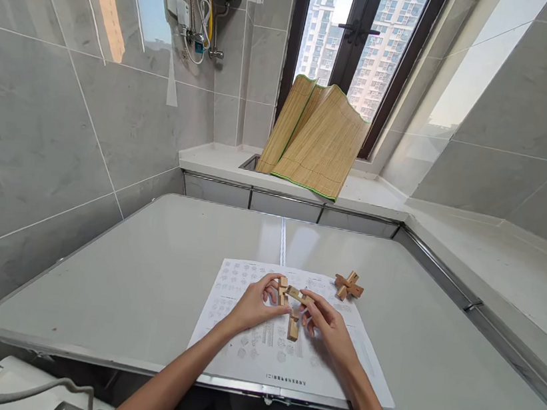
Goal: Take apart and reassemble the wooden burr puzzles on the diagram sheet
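Observation:
My left hand [260, 303] grips a notched wooden puzzle piece [283, 290] upright between thumb and fingers. A second notched wooden puzzle piece [296, 294] slants between the hands, its right end pinched by my right hand [323, 319]. The two pieces are close together, and I cannot tell whether they touch. Just below them a third wooden piece [293, 328] lies on a printed instruction sheet [283, 364]. Small diagrams and lines of print cover the sheet. Beyond my right hand, at the sheet's upper right, several wooden pieces form a cross-shaped cluster [349, 285].
The pale folding table [106, 284] has a seam down its middle. Behind it, a bamboo mat [325, 141] leans over the white counter [371, 191] before the window. Tiled walls [37, 120] stand on both sides. A grey cable [17, 393] hangs at the lower left.

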Demonstrator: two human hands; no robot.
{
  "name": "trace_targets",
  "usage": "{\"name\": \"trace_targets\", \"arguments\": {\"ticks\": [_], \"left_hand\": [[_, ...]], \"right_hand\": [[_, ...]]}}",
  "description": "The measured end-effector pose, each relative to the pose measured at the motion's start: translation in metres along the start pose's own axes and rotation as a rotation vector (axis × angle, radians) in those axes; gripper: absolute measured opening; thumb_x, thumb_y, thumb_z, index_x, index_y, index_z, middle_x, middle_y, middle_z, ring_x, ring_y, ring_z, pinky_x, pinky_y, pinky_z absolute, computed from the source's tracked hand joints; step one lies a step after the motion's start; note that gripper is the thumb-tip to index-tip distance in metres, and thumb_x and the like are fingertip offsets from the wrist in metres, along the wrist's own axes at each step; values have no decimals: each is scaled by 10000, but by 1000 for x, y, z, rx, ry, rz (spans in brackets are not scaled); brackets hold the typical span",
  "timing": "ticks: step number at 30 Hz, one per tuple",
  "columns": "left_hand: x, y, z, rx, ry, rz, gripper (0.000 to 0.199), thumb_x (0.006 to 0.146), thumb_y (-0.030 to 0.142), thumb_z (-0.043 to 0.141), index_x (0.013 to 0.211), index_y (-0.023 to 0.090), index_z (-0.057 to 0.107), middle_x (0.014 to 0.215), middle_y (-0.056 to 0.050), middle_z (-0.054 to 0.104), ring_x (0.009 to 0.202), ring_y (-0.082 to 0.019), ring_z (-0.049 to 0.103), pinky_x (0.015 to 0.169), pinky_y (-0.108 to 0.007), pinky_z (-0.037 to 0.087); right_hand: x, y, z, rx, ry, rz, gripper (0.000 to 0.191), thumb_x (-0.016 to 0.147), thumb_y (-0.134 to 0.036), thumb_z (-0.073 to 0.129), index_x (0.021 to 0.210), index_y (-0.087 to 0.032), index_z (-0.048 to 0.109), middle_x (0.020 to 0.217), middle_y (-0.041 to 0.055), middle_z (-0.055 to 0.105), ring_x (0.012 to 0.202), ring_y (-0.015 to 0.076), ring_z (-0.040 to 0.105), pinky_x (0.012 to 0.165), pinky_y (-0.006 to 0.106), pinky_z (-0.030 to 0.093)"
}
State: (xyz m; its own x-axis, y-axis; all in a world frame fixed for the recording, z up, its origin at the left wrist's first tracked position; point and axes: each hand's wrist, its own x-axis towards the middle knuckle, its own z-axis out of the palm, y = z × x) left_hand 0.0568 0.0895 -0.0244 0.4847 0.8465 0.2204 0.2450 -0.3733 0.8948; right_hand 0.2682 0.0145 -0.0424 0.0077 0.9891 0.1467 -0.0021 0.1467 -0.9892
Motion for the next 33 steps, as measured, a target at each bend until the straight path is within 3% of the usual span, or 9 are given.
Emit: {"name": "trace_targets", "arguments": {"ticks": [8,22,33], "left_hand": [[-2,2,-2,14,34,-10,648,737,432,857,1313,257,616,969,4,707,803,-179,598,728,-297,459],[-2,8,-1,-134,-83,18,687,717,414,901,1321,258,614,1036,-24,695,803,-166,580,790,-311,507],[1,6,1,-179,-64,-2,688,697,399,915,1299,224,632,993,-25,714,780,-160,597,787,-310,523]], "right_hand": [[38,4,14,11,-78,-15,521,888,-659,685,1162,-217,662,835,20,670,613,145,565,525,259,430],[32,9,12,-31,-19,-45,488,927,-626,646,1159,-197,660,846,24,679,597,132,536,565,270,445],[32,8,15,-150,20,-71,567,929,-709,571,1149,-194,658,851,51,716,635,175,606,601,298,499]]}}
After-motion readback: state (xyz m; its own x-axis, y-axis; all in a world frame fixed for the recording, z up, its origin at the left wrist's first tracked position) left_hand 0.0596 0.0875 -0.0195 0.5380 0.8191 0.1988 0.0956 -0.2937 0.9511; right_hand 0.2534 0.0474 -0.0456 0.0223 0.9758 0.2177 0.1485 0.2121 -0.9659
